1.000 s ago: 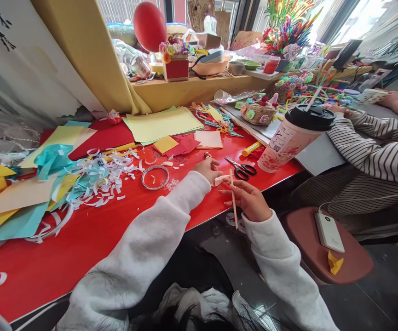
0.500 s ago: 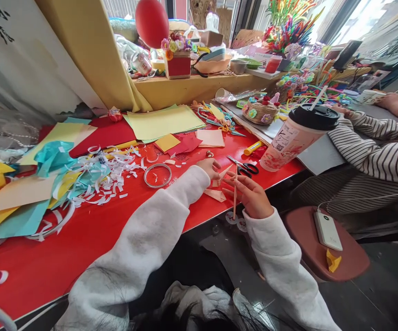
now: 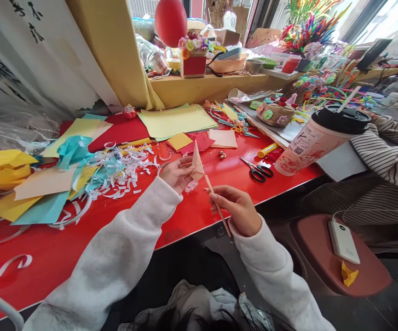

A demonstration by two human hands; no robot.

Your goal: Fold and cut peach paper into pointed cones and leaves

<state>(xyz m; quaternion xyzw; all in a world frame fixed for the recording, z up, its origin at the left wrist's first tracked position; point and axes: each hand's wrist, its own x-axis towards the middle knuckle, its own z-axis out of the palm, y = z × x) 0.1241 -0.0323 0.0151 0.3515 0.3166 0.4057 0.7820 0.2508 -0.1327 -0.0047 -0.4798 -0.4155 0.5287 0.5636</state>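
Okay so the bit that matters here, imo, is the stick tip vs the folded pink paper (image 3: 196,164): the paper is near the middle of the frame, off the red surface (image 3: 47,253), narrow point up, long axis close to upright, and the left hand (image 3: 178,174) has it, fingers pinching its left edge. The thin pinkish stick (image 3: 219,209) slants from the paper's lower right corner down toward the bottom of the frame, and the right hand (image 3: 238,204) has thumb and fingers pinched around it partway along. So the paper lies up and left of the right fingers, left hand obviously nearer. Upper end of the stick is right by the paper's base, can't tell if they're actually touching. Writing-wise: the cup (image 3: 312,140) at right has a label with what looks like a big K and a QR code, small print unreadable. Cloth (image 3: 33,23) at upper left has black brush characters I can't make out, and the power bank (image 3: 344,241) lower right has markings too tiny to read
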